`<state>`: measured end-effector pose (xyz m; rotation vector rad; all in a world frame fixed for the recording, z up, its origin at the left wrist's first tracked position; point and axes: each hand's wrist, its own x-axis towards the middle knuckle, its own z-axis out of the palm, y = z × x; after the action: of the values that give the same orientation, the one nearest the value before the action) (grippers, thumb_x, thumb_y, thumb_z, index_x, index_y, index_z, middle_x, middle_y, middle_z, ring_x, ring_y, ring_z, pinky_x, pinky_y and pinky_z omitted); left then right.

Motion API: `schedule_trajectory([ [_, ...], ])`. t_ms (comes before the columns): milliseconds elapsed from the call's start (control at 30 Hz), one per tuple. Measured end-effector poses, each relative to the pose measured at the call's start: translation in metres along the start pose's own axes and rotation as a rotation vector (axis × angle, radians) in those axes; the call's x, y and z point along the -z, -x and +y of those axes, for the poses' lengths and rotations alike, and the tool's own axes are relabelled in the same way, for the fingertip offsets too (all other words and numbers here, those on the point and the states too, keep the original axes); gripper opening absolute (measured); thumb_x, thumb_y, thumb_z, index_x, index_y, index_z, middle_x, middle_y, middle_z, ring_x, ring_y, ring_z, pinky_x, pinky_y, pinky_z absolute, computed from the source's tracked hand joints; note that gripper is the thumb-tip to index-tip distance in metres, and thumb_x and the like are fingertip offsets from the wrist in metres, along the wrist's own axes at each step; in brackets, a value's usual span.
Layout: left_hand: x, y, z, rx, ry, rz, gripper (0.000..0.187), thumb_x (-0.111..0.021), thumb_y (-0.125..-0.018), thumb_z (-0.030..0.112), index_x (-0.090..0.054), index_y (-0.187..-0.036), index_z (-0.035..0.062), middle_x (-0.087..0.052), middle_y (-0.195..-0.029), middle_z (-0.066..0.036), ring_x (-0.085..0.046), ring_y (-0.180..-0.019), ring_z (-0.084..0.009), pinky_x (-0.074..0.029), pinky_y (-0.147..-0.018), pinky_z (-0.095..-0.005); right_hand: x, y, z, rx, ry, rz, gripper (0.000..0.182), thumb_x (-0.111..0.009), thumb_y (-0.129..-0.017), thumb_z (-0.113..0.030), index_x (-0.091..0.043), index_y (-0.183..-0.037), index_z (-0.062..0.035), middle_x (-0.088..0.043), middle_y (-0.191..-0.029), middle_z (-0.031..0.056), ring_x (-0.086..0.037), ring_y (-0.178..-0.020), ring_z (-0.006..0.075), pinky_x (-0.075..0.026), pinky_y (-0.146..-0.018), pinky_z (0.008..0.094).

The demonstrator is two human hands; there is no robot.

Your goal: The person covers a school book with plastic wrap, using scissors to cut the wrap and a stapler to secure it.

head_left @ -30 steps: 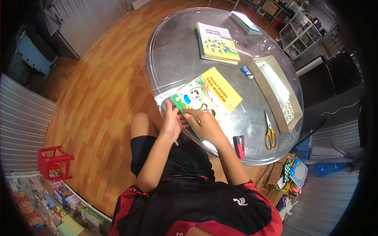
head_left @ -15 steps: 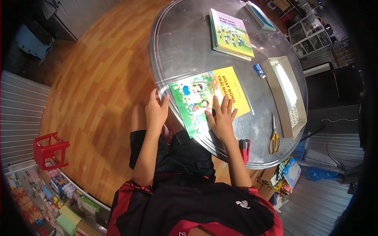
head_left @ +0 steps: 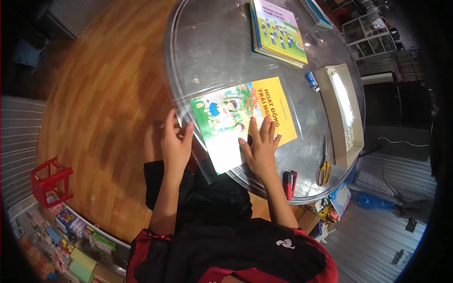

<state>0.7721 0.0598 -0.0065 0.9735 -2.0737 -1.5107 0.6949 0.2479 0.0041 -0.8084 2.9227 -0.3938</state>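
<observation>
A green and yellow book [head_left: 226, 120] with a picture of children on its cover lies on the round metal table [head_left: 212, 52], close to the near edge. Clear plastic film [head_left: 202, 162] extends past the book's sides and over the table edge. My right hand [head_left: 261, 150] rests on the lower right of the cover, fingers spread and pressing flat. At the film's left border is my left hand [head_left: 177, 144], its thumb and fingers apart, just beyond the table edge. Bright glare whitens the book's lower left corner.
Stacked books [head_left: 281, 35] lie at the back. On the right are a small blue box [head_left: 312, 81], a long cream tray [head_left: 337, 118], yellow-handled scissors [head_left: 324, 172] and a red and black stapler [head_left: 289, 185]. A red stool [head_left: 51, 181] stands on the floor at left.
My left hand's fingers have spread a little more at the film's edge. The right hand stays flat on the book. Glare has grown on the cover, and the view has shifted slightly.
</observation>
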Motion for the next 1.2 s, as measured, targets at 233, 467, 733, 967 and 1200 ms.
schedule_trajectory([
  [233, 0.053, 0.039, 0.119, -1.634, 0.927, 0.663, 0.047, -0.047, -0.082, 0.041, -0.045, -0.118, 0.0110, -0.038, -0.128, -0.006, -0.038, -0.114, -0.0189, -0.028, -0.096, -0.0349, 0.007, -0.005, 0.001, -0.019, -0.006, -0.038, 0.060, -0.054, -0.077, -0.035, -0.032, -0.128, -0.0104, -0.015, -0.132, 0.0293, -0.010, -0.123, 0.0474, -0.008, -0.092, 0.0630],
  [467, 0.071, 0.068, 0.145, -1.684, 0.666, 0.616, 0.033, -0.045, -0.085, 0.022, -0.047, -0.112, 0.0024, -0.046, -0.117, -0.007, -0.042, -0.107, -0.0202, -0.034, -0.089, -0.0316, 0.010, -0.005, 0.003, -0.028, -0.039, -0.066, 0.061, -0.055, -0.077, -0.037, -0.033, -0.128, -0.0113, -0.014, -0.134, 0.0279, -0.010, -0.124, 0.0451, -0.008, -0.093, 0.0614],
  [733, 0.070, 0.061, 0.159, -1.672, 0.502, 0.870, 0.031, -0.048, -0.084, 0.019, -0.047, -0.111, 0.0017, -0.047, -0.110, -0.011, -0.043, -0.101, -0.0224, -0.035, -0.086, -0.0312, 0.008, -0.006, 0.000, -0.009, -0.031, -0.048, 0.062, -0.057, -0.075, -0.036, -0.034, -0.127, -0.0112, -0.014, -0.134, 0.0277, -0.010, -0.124, 0.0455, -0.009, -0.093, 0.0620],
  [967, 0.072, 0.043, 0.137, -1.460, 0.066, 1.134, 0.034, -0.043, -0.087, 0.022, -0.044, -0.117, 0.0053, -0.037, -0.127, -0.007, -0.035, -0.115, -0.0197, -0.031, -0.093, -0.0333, 0.009, -0.007, -0.003, -0.014, -0.031, -0.053, 0.062, -0.058, -0.074, -0.034, -0.034, -0.127, -0.0110, -0.014, -0.134, 0.0279, -0.011, -0.123, 0.0459, -0.009, -0.093, 0.0617],
  [1200, 0.040, -0.096, 0.090, -0.298, 0.060, 0.423, 0.021, -0.056, -0.078, 0.014, -0.056, -0.091, -0.0023, -0.057, -0.091, -0.012, -0.054, -0.082, -0.0204, -0.043, -0.075, -0.0265, 0.010, -0.006, -0.003, -0.008, -0.035, -0.036, 0.061, -0.057, -0.075, -0.035, -0.034, -0.127, -0.0107, -0.014, -0.134, 0.0272, -0.011, -0.124, 0.0456, -0.009, -0.093, 0.0615],
])
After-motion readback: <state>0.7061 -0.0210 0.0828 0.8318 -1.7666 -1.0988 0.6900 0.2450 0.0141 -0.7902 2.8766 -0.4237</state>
